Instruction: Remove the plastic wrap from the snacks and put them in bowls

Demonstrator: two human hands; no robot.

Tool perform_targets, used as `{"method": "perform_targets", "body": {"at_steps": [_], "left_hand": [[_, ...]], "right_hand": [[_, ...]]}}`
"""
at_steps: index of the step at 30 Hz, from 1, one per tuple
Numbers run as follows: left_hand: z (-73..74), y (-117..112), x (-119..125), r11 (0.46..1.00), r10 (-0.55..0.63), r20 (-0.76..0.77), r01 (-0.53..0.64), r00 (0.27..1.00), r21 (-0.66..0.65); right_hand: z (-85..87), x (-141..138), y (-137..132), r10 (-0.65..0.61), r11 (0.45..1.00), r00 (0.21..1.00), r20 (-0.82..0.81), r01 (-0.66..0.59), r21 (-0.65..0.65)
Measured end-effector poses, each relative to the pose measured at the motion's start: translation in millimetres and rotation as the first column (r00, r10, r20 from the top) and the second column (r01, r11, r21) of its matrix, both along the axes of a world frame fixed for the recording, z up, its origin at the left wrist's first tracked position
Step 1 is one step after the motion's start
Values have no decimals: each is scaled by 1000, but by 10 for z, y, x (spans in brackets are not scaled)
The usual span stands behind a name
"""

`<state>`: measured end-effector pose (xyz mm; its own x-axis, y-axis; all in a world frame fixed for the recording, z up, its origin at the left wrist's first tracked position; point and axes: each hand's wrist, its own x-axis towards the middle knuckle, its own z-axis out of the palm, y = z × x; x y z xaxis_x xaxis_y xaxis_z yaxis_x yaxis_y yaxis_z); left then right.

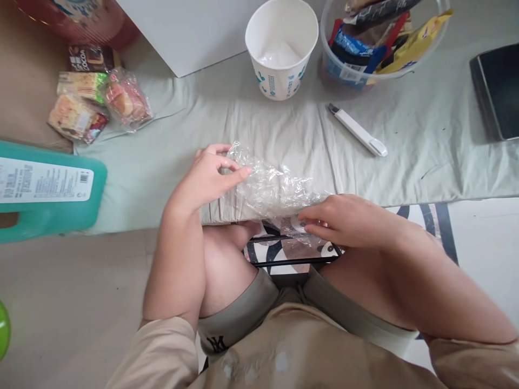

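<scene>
A crinkled sheet of clear plastic film [273,186] lies at the front edge of the cloth-covered surface, its lower part hanging over. At its left side, my left hand [211,175] has thumb and index finger brought together on the film, the other fingers curled by the upper corner. My right hand [338,219] holds the film's lower right edge between fingers and thumb. Beyond the film stands a white paper cup [275,78] with clear, shiny material inside. A white utility knife [357,129] lies to the right.
A clear tub [389,75] of snack packets stands at the back right, near a dark flat device [497,92]. Several wrapped snacks [79,116] lie at left, above a teal bottle [48,186] on its side. A white box [190,32] stands behind.
</scene>
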<state>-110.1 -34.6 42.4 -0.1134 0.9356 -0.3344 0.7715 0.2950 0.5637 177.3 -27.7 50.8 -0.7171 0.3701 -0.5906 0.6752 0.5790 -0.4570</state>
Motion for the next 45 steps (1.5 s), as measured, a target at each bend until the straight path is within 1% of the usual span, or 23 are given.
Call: {"method": "perform_targets", "body": {"at_steps": [3,5,7,9,11,12,13,14,15,17,18,19,21,23,24,27,30,34,36,38,40,42,45], "left_hand": [[-32,22,60,999,-38,117,36,992,12],[-54,37,60,998,-60,186,56,981,31],[-74,51,47,993,-96,264,76,960,85],[-96,63,39,983,-141,370,87,918,160],[-122,79,47,971,-188,477,89,859,223],[-140,91,54,965,-209,518,90,829,245],[-159,106,62,961,-226,551,91,804,263],[-182,125,68,956,-241,579,87,779,280],[-206,148,70,952,-249,608,75,754,297],[-256,203,57,950,-227,688,1,689,312],[-277,232,45,952,-196,736,-54,648,301],[-295,260,34,957,-152,783,-110,603,270],[-319,306,28,970,-40,853,-183,521,158],[-331,332,74,982,54,880,-184,471,38],[-336,337,120,985,88,883,-172,461,-8],[-365,338,321,982,157,879,-166,450,-90],[-416,356,497,972,194,860,-214,472,-102],[-434,420,539,943,145,812,-327,565,59],[-407,437,511,926,106,829,-359,549,119],[-374,433,492,948,82,864,-307,497,86],[-356,414,496,980,94,874,-197,476,2],[-355,393,510,990,99,856,-141,508,-31],[-370,374,502,984,21,823,-158,567,84]], "right_hand": [[13,55,55,-45,995,986,-159,31,-91],[3,85,121,-176,979,931,-320,131,-159],[-49,81,208,-385,922,799,-462,350,-164],[-142,33,308,-550,807,601,-580,560,-185],[-244,-48,409,-645,716,423,-636,625,-310],[-285,-94,454,-682,692,372,-629,607,-391],[-316,-139,493,-716,675,355,-602,572,-466],[-334,-181,525,-740,665,373,-560,534,-522],[-342,-217,549,-748,664,420,-515,501,-556],[-338,-269,574,-725,684,519,-453,465,-562],[-332,-284,578,-714,695,540,-446,468,-545],[-326,-293,578,-715,697,528,-458,489,-524],[-319,-299,573,-747,660,427,-509,568,-493],[-320,-298,568,-773,604,325,-545,640,-475],[-324,-298,567,-776,586,298,-556,667,-460],[-355,-304,568,-759,572,292,-582,725,-383],[-409,-308,566,-746,566,300,-594,755,-330],[-471,-298,555,-751,545,297,-589,782,-301],[-480,-294,551,-743,543,295,-601,791,-282],[-471,-293,548,-719,553,292,-631,790,-265],[-450,-287,548,-690,562,287,-664,790,-243],[-433,-267,550,-675,574,293,-677,785,-232],[-442,-220,555,-663,629,337,-668,734,-254]]}}
